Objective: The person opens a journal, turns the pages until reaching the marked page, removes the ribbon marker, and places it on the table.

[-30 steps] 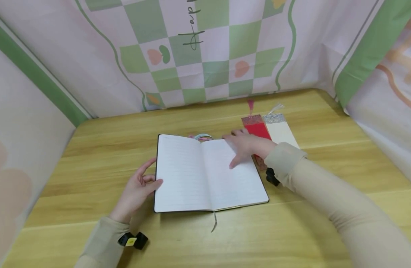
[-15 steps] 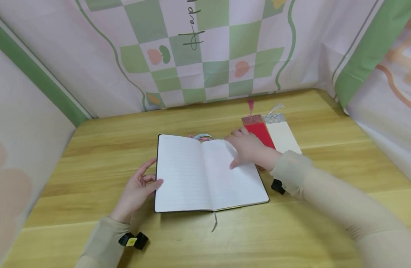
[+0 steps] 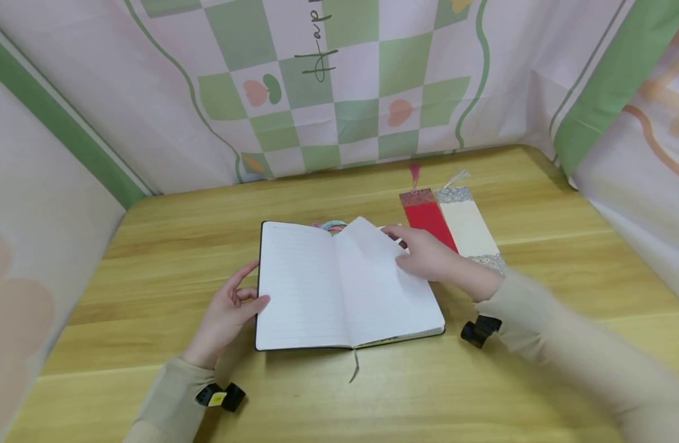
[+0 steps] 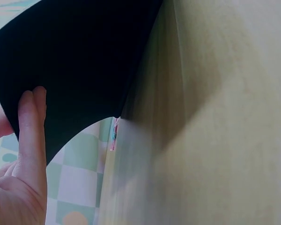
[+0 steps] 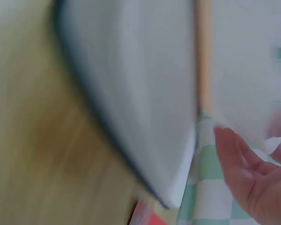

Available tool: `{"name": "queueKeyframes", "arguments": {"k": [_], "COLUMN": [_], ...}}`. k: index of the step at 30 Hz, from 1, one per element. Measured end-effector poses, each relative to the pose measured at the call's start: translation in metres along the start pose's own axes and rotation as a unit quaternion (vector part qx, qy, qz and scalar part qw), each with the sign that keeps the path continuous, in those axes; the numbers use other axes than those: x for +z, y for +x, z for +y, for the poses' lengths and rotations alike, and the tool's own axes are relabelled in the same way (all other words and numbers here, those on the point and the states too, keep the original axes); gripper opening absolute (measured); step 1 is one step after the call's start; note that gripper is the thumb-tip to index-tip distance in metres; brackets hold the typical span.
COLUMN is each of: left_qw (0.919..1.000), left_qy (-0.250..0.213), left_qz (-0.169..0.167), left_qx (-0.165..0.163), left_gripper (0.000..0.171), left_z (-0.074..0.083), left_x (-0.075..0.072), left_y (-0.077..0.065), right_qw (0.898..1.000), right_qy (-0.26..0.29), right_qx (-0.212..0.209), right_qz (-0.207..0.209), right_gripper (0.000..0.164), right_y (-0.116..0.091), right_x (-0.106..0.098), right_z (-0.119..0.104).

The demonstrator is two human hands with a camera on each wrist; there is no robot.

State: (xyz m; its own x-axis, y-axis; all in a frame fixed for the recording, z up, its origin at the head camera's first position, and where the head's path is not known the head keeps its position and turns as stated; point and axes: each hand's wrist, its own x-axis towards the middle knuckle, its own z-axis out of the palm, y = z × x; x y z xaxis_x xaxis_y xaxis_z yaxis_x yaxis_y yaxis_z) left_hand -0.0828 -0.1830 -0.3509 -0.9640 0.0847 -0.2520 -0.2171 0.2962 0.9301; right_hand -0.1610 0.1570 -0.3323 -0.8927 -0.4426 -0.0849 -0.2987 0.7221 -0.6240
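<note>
An open notebook (image 3: 317,289) with a black cover lies on the wooden table (image 3: 178,246). My left hand (image 3: 249,288) holds its left edge, thumb on the page. In the left wrist view its fingers (image 4: 30,136) lie against the raised black cover (image 4: 84,56). My right hand (image 3: 408,249) pinches the top right corner of the right-hand page (image 3: 372,264) and lifts it. The right wrist view shows that page (image 5: 131,93), blurred, curving above the fingers (image 5: 243,173).
A red bookmark (image 3: 428,216) and a cream bookmark (image 3: 469,224) lie side by side right of the notebook. A pink and teal item (image 3: 332,226) pokes out behind the spine. A grey ribbon (image 3: 354,366) trails from the bottom edge. Checked cloth walls (image 3: 339,92) surround the table.
My right hand has drawn back toward the right and lifted the page's upper corner off the notebook. More of both bookmarks shows. My left hand has stayed put.
</note>
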Motion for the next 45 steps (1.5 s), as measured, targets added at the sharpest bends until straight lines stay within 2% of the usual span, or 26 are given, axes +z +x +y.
{"name": "queueKeyframes", "arguments": {"k": [2, 4, 7, 10, 13, 16, 17, 19, 21, 23, 26, 30, 33, 37, 45], "left_qw": [1.0000, 1.0000, 1.0000, 0.9999, 0.9999, 0.9999, 0.9999, 0.9999, 0.9999, 0.9998, 0.9996, 0.9993, 0.9986, 0.9974, 0.9974], "left_qy": [-0.002, -0.003, -0.008, -0.010, -0.010, -0.010, -0.010, -0.011, -0.015, -0.018, -0.024, -0.033, -0.047, -0.062, -0.064], "left_qz": [-0.001, -0.002, -0.004, -0.004, -0.004, -0.005, -0.005, -0.006, -0.007, -0.008, -0.008, -0.007, -0.013, -0.022, -0.022], "left_qx": [0.000, -0.001, -0.001, -0.002, -0.002, -0.001, 0.000, 0.001, 0.005, 0.008, 0.011, 0.012, 0.019, 0.029, 0.027], "left_gripper": [0.067, 0.067, 0.067, 0.067, 0.067, 0.067, 0.067, 0.067, 0.066, 0.066, 0.066, 0.066, 0.065, 0.064, 0.061], "left_z": [0.000, 0.000, 0.000, 0.000, 0.000, 0.000, 0.000, 0.001, 0.001, 0.002, 0.002, 0.003, 0.003, 0.003, 0.002], "left_x": [0.000, 0.000, 0.001, 0.002, 0.002, 0.002, 0.002, 0.002, 0.002, 0.002, 0.003, 0.003, 0.003, 0.003, 0.001], "left_y": [0.000, 0.000, 0.001, 0.001, 0.002, 0.002, 0.003, 0.003, 0.004, 0.004, 0.005, 0.004, 0.003, 0.002, -0.002], "right_qw": [0.997, 0.987, 0.957, 0.937, 0.930, 0.937, 0.944, 0.962, 0.979, 0.988, 0.987, 0.980, 0.974, 0.971, 0.963], "right_qy": [0.077, 0.159, 0.286, 0.344, 0.361, 0.335, 0.312, 0.238, 0.142, 0.049, -0.040, -0.110, -0.138, -0.150, -0.197], "right_qx": [0.011, 0.021, 0.033, 0.034, 0.015, -0.020, -0.035, -0.067, -0.090, -0.102, -0.108, -0.111, -0.108, -0.099, -0.111], "right_qz": [-0.007, -0.020, -0.044, -0.055, -0.070, -0.098, -0.107, -0.113, -0.112, -0.106, -0.110, -0.125, -0.142, -0.155, -0.149], "right_gripper": [0.056, 0.059, 0.062, 0.063, 0.062, 0.060, 0.060, 0.059, 0.060, 0.064, 0.068, 0.070, 0.070, 0.070, 0.070], "right_y": [-0.003, -0.005, -0.007, -0.009, -0.009, -0.009, -0.009, -0.010, -0.012, -0.013, -0.014, -0.011, -0.009, -0.007, -0.004], "right_x": [-0.002, -0.004, -0.005, -0.003, 0.002, 0.010, 0.013, 0.021, 0.030, 0.038, 0.047, 0.055, 0.060, 0.064, 0.076], "right_z": [-0.001, -0.002, -0.005, -0.010, -0.016, -0.024, -0.027, -0.034, -0.042, -0.049, -0.059, -0.068, -0.074, -0.078, -0.082]}}
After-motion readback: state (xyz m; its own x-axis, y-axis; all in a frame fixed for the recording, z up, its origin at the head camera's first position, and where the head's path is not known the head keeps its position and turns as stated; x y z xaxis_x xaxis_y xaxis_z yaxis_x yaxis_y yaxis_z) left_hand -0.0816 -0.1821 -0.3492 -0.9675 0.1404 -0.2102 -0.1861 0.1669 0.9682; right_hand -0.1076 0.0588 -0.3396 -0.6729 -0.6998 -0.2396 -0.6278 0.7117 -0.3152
